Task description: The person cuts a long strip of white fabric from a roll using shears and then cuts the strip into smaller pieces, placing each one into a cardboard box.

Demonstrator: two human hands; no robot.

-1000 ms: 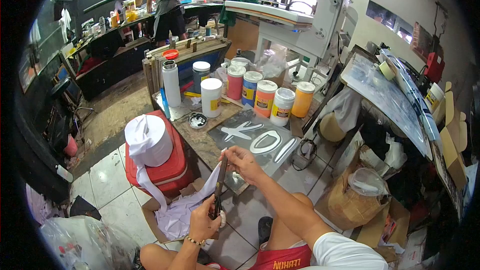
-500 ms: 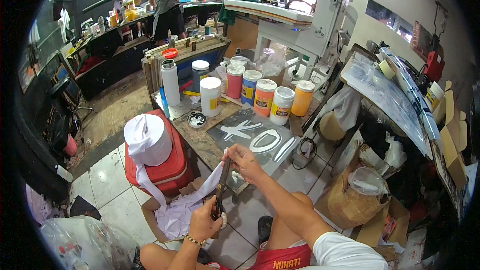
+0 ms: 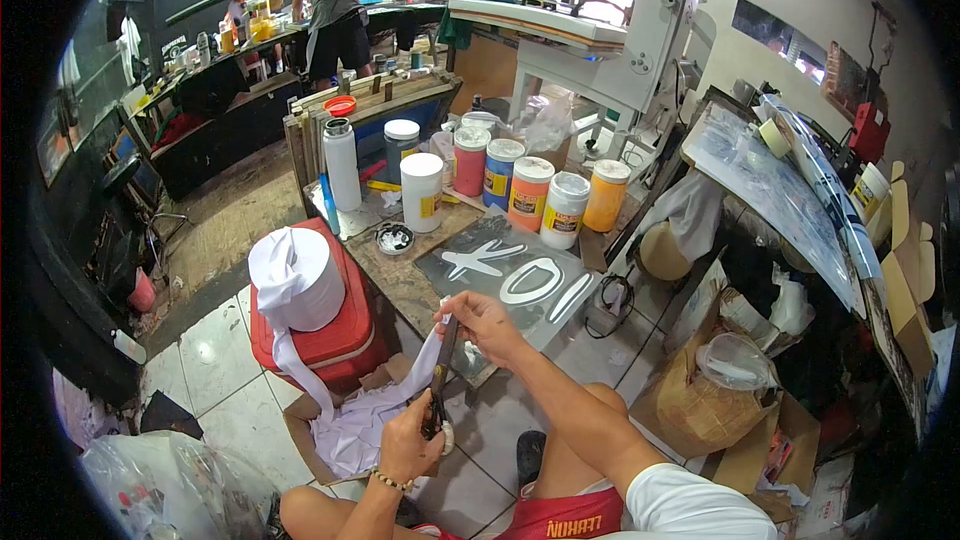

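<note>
Clearly the biggest thing is a white press machine (image 3: 640,35), filling the upper right of centre, while a person (image 3: 333,0) in a grey top stands with back turned in the upper left. Mid-frame is a low wooden table (image 3: 388,277); left of it sits a red box (image 3: 340,355), and below that box, toward the bottom left, a cardboard carton (image 3: 303,447). On the table lies a grey sheet (image 3: 487,296) with white letters. A fat white roll (image 3: 310,295) stands on the red box, and behind the sheet runs a row of colored tubs (image 3: 529,197). Lower centre are the two hands: the left hand (image 3: 406,445), beaded at the wrist, is wrapped round the scissors (image 3: 440,375), whose blades point up — whether they are parted is too small to tell. Just above it, the right hand (image 3: 482,326) pinches the tip of a white strip (image 3: 425,365) between thumb and fingers. That narrow strip drops from the roll, gathers loosely in the carton, then rises beside the blades to the pinch — its tiny end poking just above the fingertips.
</note>
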